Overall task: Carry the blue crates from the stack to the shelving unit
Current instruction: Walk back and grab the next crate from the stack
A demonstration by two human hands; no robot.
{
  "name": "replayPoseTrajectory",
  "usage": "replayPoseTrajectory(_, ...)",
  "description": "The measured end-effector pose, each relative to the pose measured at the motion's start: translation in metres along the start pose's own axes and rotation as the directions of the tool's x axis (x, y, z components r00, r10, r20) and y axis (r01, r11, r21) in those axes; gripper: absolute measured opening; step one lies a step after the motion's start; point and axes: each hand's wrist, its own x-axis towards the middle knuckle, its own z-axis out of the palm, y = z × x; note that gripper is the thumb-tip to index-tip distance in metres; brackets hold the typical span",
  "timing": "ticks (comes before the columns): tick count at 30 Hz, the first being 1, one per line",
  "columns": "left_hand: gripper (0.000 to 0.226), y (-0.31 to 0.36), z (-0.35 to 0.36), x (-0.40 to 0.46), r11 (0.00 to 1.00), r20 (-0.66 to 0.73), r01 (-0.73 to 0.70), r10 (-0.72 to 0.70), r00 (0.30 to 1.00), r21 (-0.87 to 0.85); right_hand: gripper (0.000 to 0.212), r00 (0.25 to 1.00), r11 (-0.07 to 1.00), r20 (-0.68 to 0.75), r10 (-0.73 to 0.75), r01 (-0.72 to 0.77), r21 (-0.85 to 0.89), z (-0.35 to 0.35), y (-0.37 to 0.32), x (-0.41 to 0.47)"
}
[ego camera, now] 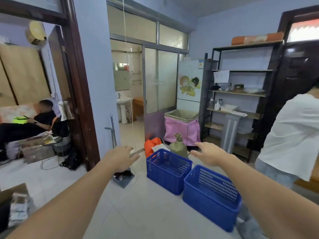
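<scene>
Now both hands, left [120,156] and right [209,153], reach out spread and empty; best grip the far crate [168,170] by opposite rims.

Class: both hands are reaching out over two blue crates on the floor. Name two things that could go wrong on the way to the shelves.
1. A person in white stands by the shelves; a collision seems possible.
2. A sack and orange bag behind the far crate could trip the carrier.
</scene>
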Motion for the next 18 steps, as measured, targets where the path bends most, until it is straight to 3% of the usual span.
replayPoseTrajectory(18,0.076,-0.039,0.053,0.413,1.000,0.041,0.006,-0.007,0.999,0.021,0.073,0.992,0.997,0.105,0.067,-0.072,0.037,0.037,0.073,0.407)
